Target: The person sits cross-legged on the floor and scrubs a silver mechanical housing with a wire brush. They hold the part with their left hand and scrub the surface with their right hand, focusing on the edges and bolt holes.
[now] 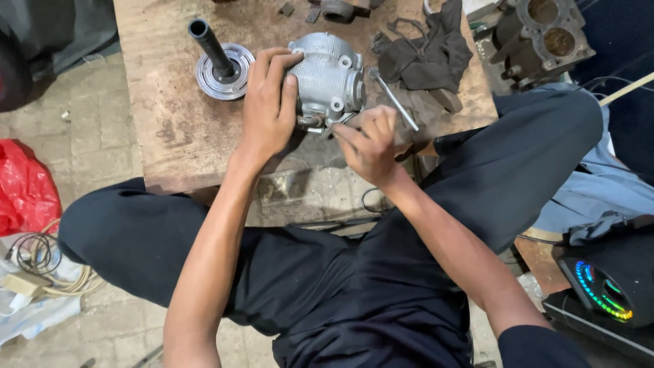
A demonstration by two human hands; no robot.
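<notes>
Down on the floor, the person is sitting cross-legged in black clothes, both arms reaching forward onto a low, worn wooden bench (177, 136). The left hand (269, 102) is gripping the grey metal engine casting (330, 78), its fingers (272, 65) spread and curling over the top of the finned body, holding it against the bench near its front edge. The right hand (371, 143) is working at the lower right side of the casting, fingers pressed together around a slim metal tool (395, 102) whose shaft is angling up and away past the casting; I cannot tell exactly where the tip is sitting. Just beyond the tool, a dark rag (429, 51) is lying crumpled on the bench. Further left, a round silver disc with a black shaft (218, 65) is standing upright, close beside the left hand. Off the far right corner, an engine block (538, 37) with two round bores is resting. A red bag (24, 187) is lying on the paving at left.
</notes>
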